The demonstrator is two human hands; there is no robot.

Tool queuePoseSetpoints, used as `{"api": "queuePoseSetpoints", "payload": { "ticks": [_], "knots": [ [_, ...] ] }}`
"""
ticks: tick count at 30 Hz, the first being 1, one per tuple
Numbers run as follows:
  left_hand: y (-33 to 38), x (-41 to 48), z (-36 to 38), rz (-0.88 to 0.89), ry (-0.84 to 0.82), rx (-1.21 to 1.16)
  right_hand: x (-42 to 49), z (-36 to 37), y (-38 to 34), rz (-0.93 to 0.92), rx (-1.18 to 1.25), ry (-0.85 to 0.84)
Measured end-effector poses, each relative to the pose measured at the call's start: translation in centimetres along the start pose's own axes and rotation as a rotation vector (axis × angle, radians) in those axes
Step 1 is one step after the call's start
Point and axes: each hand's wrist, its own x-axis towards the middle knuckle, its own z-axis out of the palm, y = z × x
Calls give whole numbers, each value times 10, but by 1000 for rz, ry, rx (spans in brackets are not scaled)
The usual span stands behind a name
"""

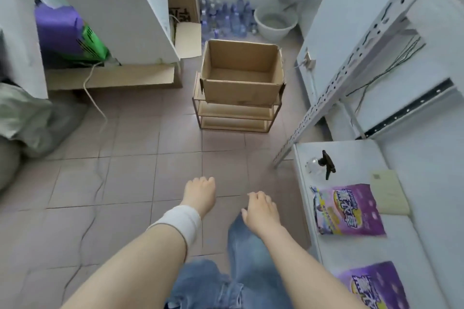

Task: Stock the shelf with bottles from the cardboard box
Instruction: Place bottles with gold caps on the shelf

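Observation:
An open cardboard box (pixel 241 88) stands on a small wooden rack (pixel 236 118) in the middle of the tiled floor; what shows of its inside holds nothing. A white metal shelf (pixel 351 158) runs along the right, with a clear spray bottle (pixel 317 164) lying on it. My left hand (pixel 199 195), wrist wrapped in white, and my right hand (pixel 261 211) hang over the floor well short of the box, fingers loosely curled, holding nothing.
Several water bottles (pixel 226 17) stand on the floor behind the box beside a white basin (pixel 275 24). Two purple packets (pixel 347 209) and a beige card (pixel 389 192) lie on the shelf. White cabinet (pixel 113 7), cord and bags crowd the left.

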Motion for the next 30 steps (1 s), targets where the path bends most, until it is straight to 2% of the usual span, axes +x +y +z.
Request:
{"api": "queuePoseSetpoints", "payload": {
  "ticks": [6,14,23,26,30],
  "knots": [
    [14,61,-27,-59,-97,-70,77,-50,24,6,-66,-93],
    [-1,204,-106,-4,-47,-94,212,-133,-2,-32,-74,-88],
    [-53,396,-218,99,-2,-71,380,-251,-45,69,-11,-55],
    [-66,449,-244,85,-49,-61,427,-283,-54,98,110,-34],
    [-63,501,-251,80,-209,-97,476,-302,-41,184,201,-74]
  ]
}}
